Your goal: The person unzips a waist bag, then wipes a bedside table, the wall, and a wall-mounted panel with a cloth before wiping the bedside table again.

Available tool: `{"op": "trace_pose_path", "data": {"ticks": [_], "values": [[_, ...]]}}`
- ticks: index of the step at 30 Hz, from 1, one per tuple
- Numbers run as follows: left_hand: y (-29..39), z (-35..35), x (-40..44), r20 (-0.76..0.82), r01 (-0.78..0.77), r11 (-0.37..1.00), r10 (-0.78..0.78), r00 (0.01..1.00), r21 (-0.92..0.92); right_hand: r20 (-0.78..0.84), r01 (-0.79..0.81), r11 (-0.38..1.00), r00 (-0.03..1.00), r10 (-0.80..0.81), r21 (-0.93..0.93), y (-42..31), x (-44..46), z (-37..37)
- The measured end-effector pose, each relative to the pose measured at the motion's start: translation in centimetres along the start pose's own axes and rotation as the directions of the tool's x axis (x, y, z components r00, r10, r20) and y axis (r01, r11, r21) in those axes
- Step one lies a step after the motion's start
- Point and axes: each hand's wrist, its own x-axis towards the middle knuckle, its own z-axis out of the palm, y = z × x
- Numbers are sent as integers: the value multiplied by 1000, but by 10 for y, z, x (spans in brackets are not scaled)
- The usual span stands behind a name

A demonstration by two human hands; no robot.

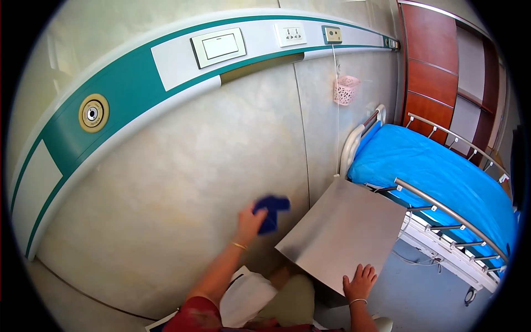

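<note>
My left hand [251,223] is closed on a dark blue cloth [270,213], held up in front of the marbled wall panel. The cloth is a little blurred and hangs to the right of my fingers. My right hand [360,283] lies with fingers spread at the near right edge of a grey metal cabinet top [348,227]. Nothing is in that hand.
A bed with a blue cover [431,160] and metal side rails [453,210] stands right of the cabinet. A pink basket [346,90] hangs on the wall below the teal and white panel [130,130]. Behind the bed is a red-brown wardrobe [431,41].
</note>
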Motion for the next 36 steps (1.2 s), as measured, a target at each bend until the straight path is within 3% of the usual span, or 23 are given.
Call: {"op": "trace_pose_path", "data": {"ticks": [1,2,3,4,6,8,10,11,12,15,21,30,36], "values": [[23,-22,15,-155,-108,993,114,981,45,-3,-1,1000,1000,1,-1,1,0,1],[42,-43,30,-335,-252,963,270,903,97,3,-1,1000,1000,1,6,1,-1,2],[57,-64,45,-439,-422,882,470,765,208,-1,-3,1000,1000,3,1,2,-1,3],[72,-84,56,-473,-496,823,567,674,279,-4,-6,1000,1000,6,-4,2,-1,3],[96,-116,65,-410,-477,595,799,440,647,18,-16,1000,1000,16,10,1,-1,1],[101,-137,68,-252,-324,387,886,389,863,41,-31,999,999,30,22,2,-1,0],[93,-149,74,-118,-118,197,870,479,973,38,-27,999,999,25,33,2,0,1],[80,-158,83,-39,-71,100,806,590,992,48,-30,999,998,29,32,1,1,0],[79,-156,88,-34,-74,98,801,598,992,51,-30,999,998,29,26,1,1,-1],[92,-149,109,77,-122,-16,852,517,992,65,-30,999,997,28,20,-1,3,-1],[129,-104,158,122,-90,-85,785,607,992,97,-52,998,994,49,22,-3,5,-3],[140,-49,215,186,-45,-189,843,505,981,136,-62,998,989,59,23,-4,9,-1],[153,-6,256,248,-13,-285,811,530,958,161,-67,998,985,66,1,-5,12,-4]]}}
